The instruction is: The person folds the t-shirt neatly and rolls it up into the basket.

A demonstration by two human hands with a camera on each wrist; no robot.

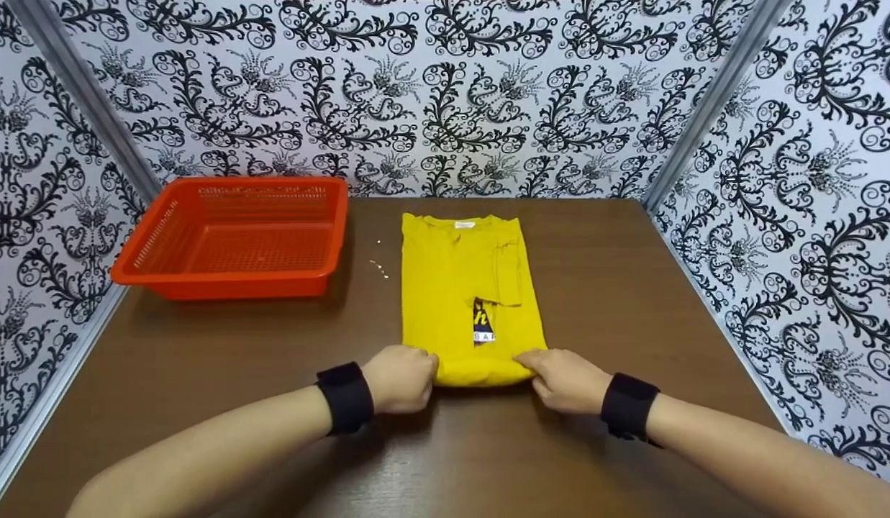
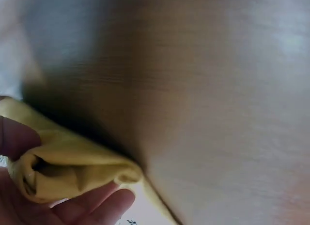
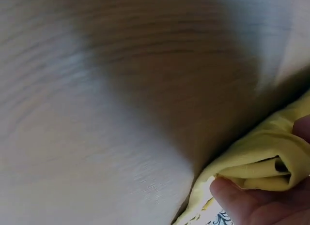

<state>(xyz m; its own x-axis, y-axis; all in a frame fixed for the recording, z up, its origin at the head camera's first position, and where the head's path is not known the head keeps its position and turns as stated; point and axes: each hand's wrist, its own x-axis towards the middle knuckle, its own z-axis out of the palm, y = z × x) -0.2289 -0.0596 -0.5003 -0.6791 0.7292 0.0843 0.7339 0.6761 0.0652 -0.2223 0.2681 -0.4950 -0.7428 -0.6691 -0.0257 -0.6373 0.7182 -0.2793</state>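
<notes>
A yellow T-shirt (image 1: 452, 288) lies on the table with its sides folded in and its collar at the far end. Its near end is rolled up, and part of a dark printed logo (image 1: 483, 321) shows above the roll. My left hand (image 1: 400, 378) grips the roll's left end; in the left wrist view, thumb and fingers (image 2: 116, 205) wrap the coiled yellow cloth (image 2: 72, 174). On the other side my right hand (image 1: 568, 379) pinches the roll's right end, and the right wrist view has fingers (image 3: 232, 198) around the coiled end (image 3: 261, 167).
An orange plastic basket (image 1: 229, 280) with perforated sides stands at the back left of the brown table (image 1: 617, 288). Small pale flecks (image 1: 380, 267) lie between basket and shirt. Patterned black-and-white panels (image 1: 488, 93) rise at the back and both sides.
</notes>
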